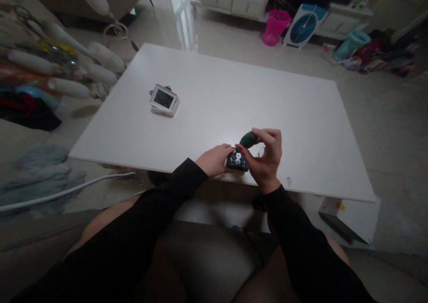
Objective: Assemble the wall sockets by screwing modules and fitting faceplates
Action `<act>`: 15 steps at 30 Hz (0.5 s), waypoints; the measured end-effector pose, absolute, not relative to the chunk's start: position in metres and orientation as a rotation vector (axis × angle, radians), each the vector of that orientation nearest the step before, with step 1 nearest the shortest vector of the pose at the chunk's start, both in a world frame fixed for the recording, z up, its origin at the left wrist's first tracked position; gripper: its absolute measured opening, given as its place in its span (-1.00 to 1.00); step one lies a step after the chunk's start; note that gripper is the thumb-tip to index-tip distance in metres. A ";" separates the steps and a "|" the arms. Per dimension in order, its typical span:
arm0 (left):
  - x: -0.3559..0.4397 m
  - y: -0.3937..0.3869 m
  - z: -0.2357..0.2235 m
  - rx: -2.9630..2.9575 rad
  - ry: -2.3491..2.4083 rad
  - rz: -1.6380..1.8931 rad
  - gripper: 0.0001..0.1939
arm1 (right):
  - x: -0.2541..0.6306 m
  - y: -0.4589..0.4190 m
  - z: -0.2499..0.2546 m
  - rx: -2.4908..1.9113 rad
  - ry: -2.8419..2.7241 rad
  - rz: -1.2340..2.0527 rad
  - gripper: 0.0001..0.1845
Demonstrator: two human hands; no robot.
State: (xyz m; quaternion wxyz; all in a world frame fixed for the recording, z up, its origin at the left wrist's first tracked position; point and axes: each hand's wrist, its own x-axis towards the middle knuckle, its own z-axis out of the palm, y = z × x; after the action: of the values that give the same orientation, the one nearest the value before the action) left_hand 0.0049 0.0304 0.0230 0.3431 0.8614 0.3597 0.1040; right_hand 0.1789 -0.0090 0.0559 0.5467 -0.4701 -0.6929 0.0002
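Near the front edge of the white table point(214, 106), my left hand point(216, 159) is closed around the side of a small black block with a silver patterned face point(238, 160). A screwdriver with a dark green handle point(248, 139) is gripped between the thumb and fingers of my right hand point(267, 155). It slants down to the block's upper edge; the tip is too small to make out. Something white point(261, 151) shows partly behind my right fingers. Farther left lies a small white box-like piece with a dark rectangular middle point(164, 99).
A small clear piece point(289, 181) lies by the table's front edge. Below the right corner stands a white box point(354, 216). Across the floor are a pink basket point(276, 27), a blue fan point(303, 26) and a teal basket point(352, 45). A white metal frame point(100, 57) borders the left.
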 end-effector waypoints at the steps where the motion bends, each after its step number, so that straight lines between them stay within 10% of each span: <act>1: 0.005 0.029 0.023 2.247 0.936 0.243 -0.51 | 0.179 -0.010 0.057 -1.128 -1.650 0.000 -0.47; 15: 0.015 0.040 0.042 1.854 0.768 0.609 -0.71 | 0.180 -0.010 0.058 -1.116 -1.663 0.058 -0.46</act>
State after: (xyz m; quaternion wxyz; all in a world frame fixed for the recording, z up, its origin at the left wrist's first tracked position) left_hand 0.0147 0.0401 0.0416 0.4991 0.7661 0.3173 0.2515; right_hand 0.1796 -0.0096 0.0585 0.5390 -0.4692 -0.6991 0.0243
